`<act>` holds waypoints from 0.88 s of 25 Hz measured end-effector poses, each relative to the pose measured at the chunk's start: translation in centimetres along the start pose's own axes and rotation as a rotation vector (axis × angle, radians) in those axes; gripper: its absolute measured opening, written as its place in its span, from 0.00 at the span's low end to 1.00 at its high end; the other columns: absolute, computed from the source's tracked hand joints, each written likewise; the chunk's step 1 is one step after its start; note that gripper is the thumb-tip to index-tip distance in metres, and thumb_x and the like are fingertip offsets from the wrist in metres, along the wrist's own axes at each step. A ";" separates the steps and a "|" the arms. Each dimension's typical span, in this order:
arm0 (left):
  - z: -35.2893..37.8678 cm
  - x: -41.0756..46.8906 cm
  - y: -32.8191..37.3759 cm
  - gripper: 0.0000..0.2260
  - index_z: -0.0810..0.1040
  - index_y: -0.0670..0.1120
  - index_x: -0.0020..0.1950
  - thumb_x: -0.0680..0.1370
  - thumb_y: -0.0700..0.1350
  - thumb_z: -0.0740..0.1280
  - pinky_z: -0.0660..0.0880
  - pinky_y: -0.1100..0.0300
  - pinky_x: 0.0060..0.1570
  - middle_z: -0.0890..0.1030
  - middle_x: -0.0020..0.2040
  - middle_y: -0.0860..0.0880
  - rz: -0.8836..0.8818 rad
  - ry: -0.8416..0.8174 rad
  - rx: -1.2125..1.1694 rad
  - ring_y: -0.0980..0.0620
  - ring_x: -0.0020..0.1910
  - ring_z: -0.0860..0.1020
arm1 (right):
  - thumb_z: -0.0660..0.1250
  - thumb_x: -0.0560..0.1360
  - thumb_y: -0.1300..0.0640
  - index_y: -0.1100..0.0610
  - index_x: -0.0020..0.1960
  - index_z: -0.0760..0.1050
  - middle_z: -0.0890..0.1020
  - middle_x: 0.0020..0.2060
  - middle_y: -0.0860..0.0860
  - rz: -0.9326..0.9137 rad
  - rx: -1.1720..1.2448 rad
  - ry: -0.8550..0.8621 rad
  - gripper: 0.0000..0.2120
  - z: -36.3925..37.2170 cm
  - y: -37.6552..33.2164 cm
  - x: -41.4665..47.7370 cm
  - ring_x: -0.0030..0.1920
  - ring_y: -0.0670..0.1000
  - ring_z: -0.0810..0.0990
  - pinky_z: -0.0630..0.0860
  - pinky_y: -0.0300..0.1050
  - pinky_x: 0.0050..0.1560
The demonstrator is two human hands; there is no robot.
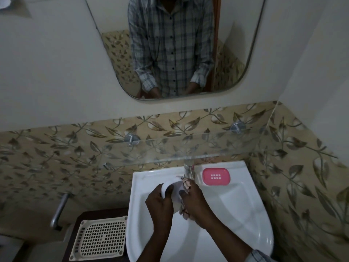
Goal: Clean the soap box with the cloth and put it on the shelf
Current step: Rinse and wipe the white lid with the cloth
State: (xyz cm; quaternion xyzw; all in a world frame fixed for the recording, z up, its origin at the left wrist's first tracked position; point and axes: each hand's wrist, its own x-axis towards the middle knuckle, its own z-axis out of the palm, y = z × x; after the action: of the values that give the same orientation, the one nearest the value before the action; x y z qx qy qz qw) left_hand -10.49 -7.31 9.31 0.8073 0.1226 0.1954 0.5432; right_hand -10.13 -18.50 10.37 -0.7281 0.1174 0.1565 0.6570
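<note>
Gripping the white soap box (170, 183) by its rim, the left hand (160, 205) holds it tilted over the sink (236, 205) while the right hand (194, 201) is bunched round the patterned cloth (186, 183), pressed into the box's hollow. It looks like thin hard plastic, likely light and slick if wet, so best held across the rim edges. Beyond, a pink tray (216, 176) lies on the basin ledge beside the tap (188, 170); above runs the glass shelf (188, 148) on metal pegs, then leaf-patterned tiles (56, 152) and a mirror (245, 53).
</note>
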 end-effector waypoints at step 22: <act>1.5 0.4 2.0 0.14 0.80 0.49 0.40 0.83 0.48 0.61 0.76 0.64 0.40 0.83 0.37 0.56 -0.240 0.052 -0.061 0.60 0.38 0.80 | 0.61 0.79 0.61 0.56 0.64 0.74 0.84 0.49 0.56 0.119 0.017 0.243 0.14 1.0 -1.1 1.7 0.43 0.54 0.86 0.78 0.42 0.32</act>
State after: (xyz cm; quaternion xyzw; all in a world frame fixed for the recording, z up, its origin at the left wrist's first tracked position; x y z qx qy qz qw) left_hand -9.43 -9.18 10.75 0.7647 0.2262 0.1533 0.5836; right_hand -8.20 -17.29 10.65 -0.7280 0.2404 0.1045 0.6335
